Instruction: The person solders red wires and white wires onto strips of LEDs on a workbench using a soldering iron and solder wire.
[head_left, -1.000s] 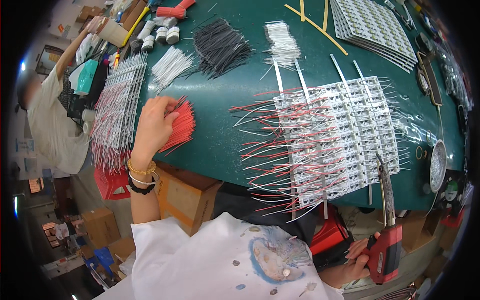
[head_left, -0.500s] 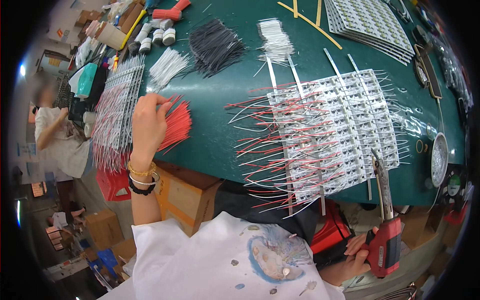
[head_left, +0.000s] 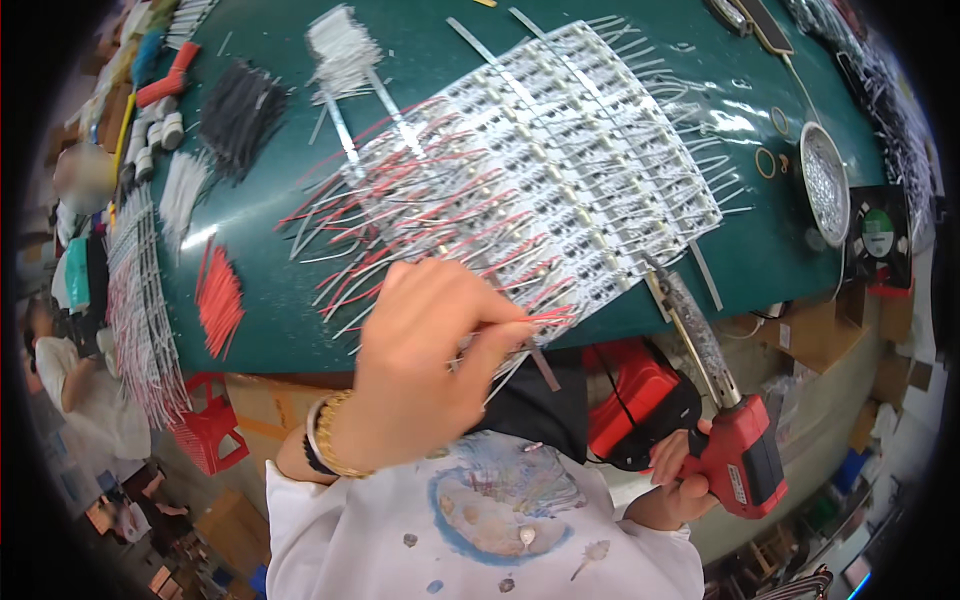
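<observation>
Head-worn fisheye view, looking down at the green table [head_left: 272, 305]
The wearer's shirt [head_left: 490, 530] fills six o'clock; the left hand [head_left: 425, 350], toward seven, is nearest the lens; the tabletop reaches twelve.

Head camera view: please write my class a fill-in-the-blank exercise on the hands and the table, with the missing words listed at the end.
1. The hand gripping the red-and-black, pistol-shaped tool is the person's ____ one.
2. The left hand pinches thin wire coloured ____.
3. The black pile of thin loose wires lies between a lower pile and an upper pile, both coloured ____.
4. The smooth tabletop is coloured ____.

Missing words: right; red; white; green.
</observation>
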